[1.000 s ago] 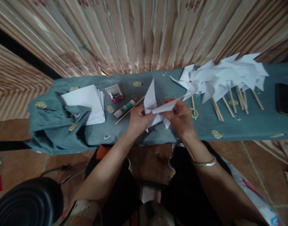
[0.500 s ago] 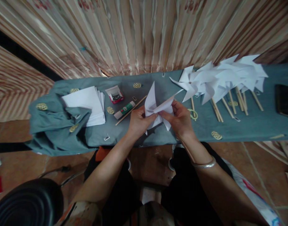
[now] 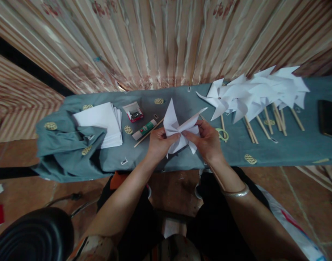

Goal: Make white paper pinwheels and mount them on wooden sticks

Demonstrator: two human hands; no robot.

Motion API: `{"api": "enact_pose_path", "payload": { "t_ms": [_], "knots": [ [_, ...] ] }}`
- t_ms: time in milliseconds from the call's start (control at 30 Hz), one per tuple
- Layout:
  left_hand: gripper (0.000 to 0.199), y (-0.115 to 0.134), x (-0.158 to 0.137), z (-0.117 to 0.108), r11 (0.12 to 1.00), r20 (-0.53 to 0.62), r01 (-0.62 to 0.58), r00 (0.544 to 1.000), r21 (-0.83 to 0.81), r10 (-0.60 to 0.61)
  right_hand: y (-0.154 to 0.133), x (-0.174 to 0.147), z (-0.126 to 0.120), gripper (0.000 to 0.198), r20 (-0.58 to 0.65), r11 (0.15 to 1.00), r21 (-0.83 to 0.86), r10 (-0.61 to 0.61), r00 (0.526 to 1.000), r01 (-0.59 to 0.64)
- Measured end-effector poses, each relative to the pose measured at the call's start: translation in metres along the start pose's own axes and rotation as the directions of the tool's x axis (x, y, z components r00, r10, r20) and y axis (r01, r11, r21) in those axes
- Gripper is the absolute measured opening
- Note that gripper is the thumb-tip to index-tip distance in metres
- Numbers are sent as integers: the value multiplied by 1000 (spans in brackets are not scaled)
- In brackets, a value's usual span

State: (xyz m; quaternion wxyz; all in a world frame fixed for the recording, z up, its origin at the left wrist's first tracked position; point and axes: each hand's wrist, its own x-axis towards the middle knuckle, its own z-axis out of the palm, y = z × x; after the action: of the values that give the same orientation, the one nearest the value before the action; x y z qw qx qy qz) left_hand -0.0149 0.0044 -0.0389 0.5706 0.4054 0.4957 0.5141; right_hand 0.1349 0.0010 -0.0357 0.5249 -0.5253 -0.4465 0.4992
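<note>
A white paper pinwheel (image 3: 172, 119) with folded blades is held between both hands above the cloth. My left hand (image 3: 159, 143) grips its left side, thumb pressed near the centre. From the right, my right hand (image 3: 209, 141) pinches it, with the thumb also close to the centre and the fingers behind the paper. Left of my left hand lie a wooden stick (image 3: 141, 141), a green and white glue stick (image 3: 144, 129) and a small red and white box of metal pins (image 3: 134, 112). Light green scissors (image 3: 223, 135) rest just beyond my right hand, partly hidden by it.
A stack of white paper (image 3: 100, 121) sits at the left beside bunched-up green cloth (image 3: 68, 145). Several pinwheels on sticks (image 3: 263, 90) lie overlapping at the right. A dark phone-like object (image 3: 328, 117) is at the far right. A black round stool (image 3: 32, 235) stands lower left.
The thumbs have pressed in closer together at the pinwheel's centre, and the right-hand blade is folded flatter. The pinwheel has shifted slightly left and down in view.
</note>
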Motion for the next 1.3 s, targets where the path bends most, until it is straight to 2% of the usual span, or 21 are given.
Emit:
{"api": "enact_pose_path", "payload": {
  "t_ms": [567,900,1100,1300],
  "knots": [
    [24,0,-5,1,994,13,70,998,-86,-69,1,-5,1,37,-43,1000,-22,1,999,-2],
    [27,7,-8,4,984,-28,86,995,-156,-91,-3,-6,0,39,12,992,114,58,998,-59],
    [25,8,-10,6,975,0,120,992,-187,-122,-4,-6,0,43,-3,993,99,71,997,-70],
    [32,7,-14,7,980,74,126,990,-152,-116,-4,-6,-6,43,-17,999,34,37,999,-36]
  ]
}}
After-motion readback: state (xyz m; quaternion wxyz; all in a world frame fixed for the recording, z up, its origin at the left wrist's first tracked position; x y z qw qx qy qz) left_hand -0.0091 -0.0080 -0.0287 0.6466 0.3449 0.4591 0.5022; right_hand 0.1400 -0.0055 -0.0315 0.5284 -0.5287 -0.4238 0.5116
